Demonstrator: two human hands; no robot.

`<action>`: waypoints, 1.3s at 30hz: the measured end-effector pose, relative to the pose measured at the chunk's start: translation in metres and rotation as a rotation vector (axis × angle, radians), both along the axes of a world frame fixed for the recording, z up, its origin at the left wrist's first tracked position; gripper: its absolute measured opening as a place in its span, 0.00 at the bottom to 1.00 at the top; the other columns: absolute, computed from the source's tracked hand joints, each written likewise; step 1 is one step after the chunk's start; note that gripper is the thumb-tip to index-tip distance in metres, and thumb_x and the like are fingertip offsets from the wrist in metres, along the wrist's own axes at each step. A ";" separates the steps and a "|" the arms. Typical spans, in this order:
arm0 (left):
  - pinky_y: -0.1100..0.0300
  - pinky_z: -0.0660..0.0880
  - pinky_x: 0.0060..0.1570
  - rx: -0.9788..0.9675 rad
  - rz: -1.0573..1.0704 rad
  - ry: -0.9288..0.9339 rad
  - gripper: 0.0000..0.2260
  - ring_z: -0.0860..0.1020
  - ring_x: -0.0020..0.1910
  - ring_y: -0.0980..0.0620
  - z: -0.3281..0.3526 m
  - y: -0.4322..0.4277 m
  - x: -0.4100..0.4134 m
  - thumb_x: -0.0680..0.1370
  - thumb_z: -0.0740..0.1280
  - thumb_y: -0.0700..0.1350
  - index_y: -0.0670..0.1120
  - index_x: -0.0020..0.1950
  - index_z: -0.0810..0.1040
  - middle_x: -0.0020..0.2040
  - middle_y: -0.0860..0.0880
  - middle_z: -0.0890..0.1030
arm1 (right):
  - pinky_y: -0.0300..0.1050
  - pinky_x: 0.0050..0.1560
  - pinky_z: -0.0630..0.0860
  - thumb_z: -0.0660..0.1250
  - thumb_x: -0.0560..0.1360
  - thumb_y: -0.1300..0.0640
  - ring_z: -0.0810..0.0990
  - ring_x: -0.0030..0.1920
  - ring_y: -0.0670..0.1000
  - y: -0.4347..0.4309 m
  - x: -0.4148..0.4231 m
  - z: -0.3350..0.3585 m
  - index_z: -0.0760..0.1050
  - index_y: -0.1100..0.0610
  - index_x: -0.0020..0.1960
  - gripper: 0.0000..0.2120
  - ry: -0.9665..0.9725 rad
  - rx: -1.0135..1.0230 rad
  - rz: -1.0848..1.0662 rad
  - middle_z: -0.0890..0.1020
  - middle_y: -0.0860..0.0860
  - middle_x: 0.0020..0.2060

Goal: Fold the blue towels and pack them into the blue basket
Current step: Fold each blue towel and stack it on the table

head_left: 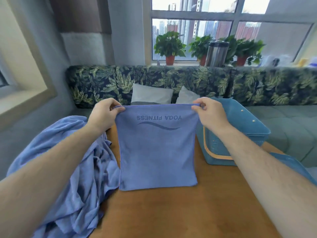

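left hand (pixel 104 114) and right hand (pixel 210 112) each grip pinching folded towel's (pixel 157 152) top corners, bare table (pixel 197 212) below, basket (pixel 240 127) just right

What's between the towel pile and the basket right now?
Head view: the folded towel, pinched at its top corners by the left hand and right hand, hangs between the pile and the basket, over the table.
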State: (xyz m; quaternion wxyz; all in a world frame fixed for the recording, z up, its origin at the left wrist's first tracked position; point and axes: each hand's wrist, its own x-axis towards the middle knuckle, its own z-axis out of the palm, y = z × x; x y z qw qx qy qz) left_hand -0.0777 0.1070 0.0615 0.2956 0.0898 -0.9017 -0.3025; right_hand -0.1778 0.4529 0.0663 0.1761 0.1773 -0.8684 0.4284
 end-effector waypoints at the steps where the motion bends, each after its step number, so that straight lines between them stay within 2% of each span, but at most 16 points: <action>1: 0.58 0.71 0.39 0.014 -0.001 0.029 0.03 0.78 0.41 0.48 0.013 -0.001 -0.002 0.78 0.71 0.44 0.45 0.47 0.81 0.40 0.50 0.80 | 0.48 0.50 0.79 0.70 0.79 0.57 0.82 0.40 0.49 0.000 -0.002 0.012 0.81 0.52 0.52 0.03 0.025 -0.006 0.003 0.82 0.50 0.43; 2: 0.58 0.74 0.41 0.024 -0.011 0.054 0.02 0.79 0.41 0.48 0.024 -0.002 -0.002 0.78 0.71 0.43 0.46 0.47 0.81 0.40 0.51 0.81 | 0.42 0.44 0.79 0.69 0.79 0.57 0.82 0.36 0.44 0.000 -0.003 0.022 0.81 0.52 0.49 0.02 0.043 -0.015 0.010 0.83 0.51 0.42; 4: 0.56 0.76 0.44 0.042 -0.047 0.086 0.02 0.81 0.41 0.49 0.037 -0.001 0.002 0.78 0.70 0.39 0.47 0.48 0.80 0.40 0.50 0.82 | 0.28 0.34 0.71 0.67 0.80 0.60 0.79 0.33 0.37 0.002 -0.001 0.034 0.79 0.55 0.48 0.04 0.068 -0.021 0.009 0.84 0.52 0.39; 6: 0.64 0.75 0.42 0.038 -0.062 0.094 0.05 0.80 0.39 0.54 0.037 0.003 0.010 0.78 0.69 0.38 0.48 0.49 0.79 0.40 0.50 0.82 | 0.26 0.33 0.69 0.66 0.81 0.61 0.79 0.36 0.34 0.007 0.007 0.036 0.79 0.56 0.49 0.04 0.088 -0.022 0.000 0.84 0.51 0.39; 9: 0.71 0.70 0.38 0.057 -0.038 0.100 0.04 0.79 0.40 0.56 0.014 0.013 0.031 0.78 0.70 0.39 0.48 0.50 0.79 0.42 0.51 0.82 | 0.26 0.38 0.68 0.65 0.80 0.63 0.81 0.42 0.39 0.016 0.026 0.014 0.79 0.55 0.50 0.06 0.083 -0.028 0.026 0.83 0.49 0.43; 14: 0.66 0.72 0.40 0.221 -0.034 -0.010 0.06 0.77 0.39 0.57 -0.080 0.039 0.091 0.79 0.70 0.40 0.50 0.51 0.79 0.42 0.54 0.81 | 0.34 0.43 0.70 0.67 0.80 0.60 0.79 0.41 0.41 0.045 0.089 -0.081 0.79 0.49 0.52 0.07 -0.052 -0.008 0.049 0.82 0.44 0.42; 18: 0.67 0.72 0.43 0.214 -0.052 -0.140 0.09 0.76 0.41 0.59 -0.167 0.063 0.142 0.77 0.72 0.38 0.52 0.48 0.78 0.43 0.52 0.80 | 0.39 0.47 0.74 0.66 0.81 0.61 0.83 0.45 0.44 0.072 0.145 -0.169 0.79 0.45 0.51 0.10 -0.260 -0.017 0.056 0.84 0.46 0.43; 21: 0.50 0.76 0.51 0.120 -0.102 -0.212 0.08 0.79 0.47 0.52 -0.207 0.074 0.167 0.76 0.74 0.37 0.48 0.50 0.80 0.46 0.51 0.82 | 0.45 0.49 0.77 0.65 0.82 0.61 0.82 0.43 0.45 0.081 0.177 -0.206 0.78 0.45 0.50 0.10 -0.328 -0.118 0.040 0.83 0.44 0.41; 22: 0.49 0.75 0.53 0.121 -0.104 -0.233 0.06 0.79 0.49 0.50 -0.213 0.076 0.173 0.76 0.74 0.39 0.48 0.51 0.81 0.48 0.51 0.81 | 0.45 0.50 0.77 0.65 0.82 0.61 0.81 0.42 0.45 0.084 0.185 -0.212 0.77 0.45 0.50 0.10 -0.330 -0.149 0.028 0.83 0.43 0.41; 24: 0.57 0.72 0.52 0.172 -0.109 -0.252 0.04 0.78 0.49 0.52 -0.214 0.081 0.183 0.78 0.72 0.43 0.49 0.51 0.80 0.47 0.55 0.80 | 0.43 0.50 0.76 0.66 0.82 0.60 0.80 0.43 0.45 0.088 0.198 -0.218 0.77 0.46 0.50 0.09 -0.311 -0.159 0.028 0.82 0.42 0.41; 27: 0.67 0.68 0.41 0.245 -0.111 -0.256 0.02 0.75 0.40 0.62 -0.211 0.088 0.194 0.79 0.71 0.45 0.50 0.48 0.79 0.37 0.60 0.78 | 0.42 0.54 0.75 0.67 0.81 0.58 0.81 0.48 0.44 0.098 0.208 -0.220 0.79 0.48 0.51 0.06 -0.322 -0.132 0.033 0.83 0.39 0.45; 29: 0.70 0.68 0.37 0.325 -0.123 -0.243 0.03 0.74 0.34 0.61 -0.208 0.091 0.200 0.79 0.71 0.45 0.50 0.46 0.79 0.34 0.61 0.78 | 0.42 0.55 0.75 0.68 0.81 0.57 0.81 0.49 0.43 0.104 0.208 -0.217 0.79 0.47 0.51 0.05 -0.335 -0.104 0.043 0.83 0.41 0.46; 31: 0.70 0.68 0.36 0.397 -0.126 -0.230 0.04 0.72 0.32 0.60 -0.206 0.091 0.203 0.79 0.71 0.45 0.49 0.45 0.79 0.33 0.61 0.77 | 0.43 0.56 0.75 0.68 0.80 0.54 0.80 0.51 0.44 0.105 0.207 -0.212 0.80 0.44 0.51 0.05 -0.338 -0.076 0.047 0.82 0.46 0.50; 34: 0.64 0.68 0.39 0.460 -0.149 -0.214 0.04 0.72 0.33 0.61 -0.203 0.088 0.206 0.79 0.72 0.47 0.49 0.45 0.79 0.34 0.61 0.79 | 0.35 0.54 0.71 0.68 0.80 0.55 0.79 0.52 0.43 0.105 0.210 -0.202 0.80 0.45 0.51 0.05 -0.355 -0.061 0.051 0.81 0.48 0.51; 37: 0.63 0.69 0.38 0.567 -0.188 -0.190 0.08 0.74 0.34 0.59 -0.197 0.091 0.209 0.78 0.73 0.46 0.43 0.46 0.78 0.35 0.58 0.79 | 0.32 0.45 0.71 0.67 0.81 0.62 0.79 0.41 0.41 0.107 0.216 -0.192 0.79 0.56 0.51 0.04 -0.423 -0.166 0.124 0.84 0.48 0.42; 39: 0.64 0.69 0.38 0.657 -0.219 -0.160 0.13 0.74 0.37 0.56 -0.191 0.092 0.212 0.76 0.75 0.47 0.39 0.46 0.77 0.37 0.52 0.79 | 0.36 0.43 0.72 0.66 0.81 0.65 0.78 0.39 0.43 0.109 0.217 -0.188 0.79 0.57 0.50 0.05 -0.467 -0.230 0.191 0.84 0.49 0.38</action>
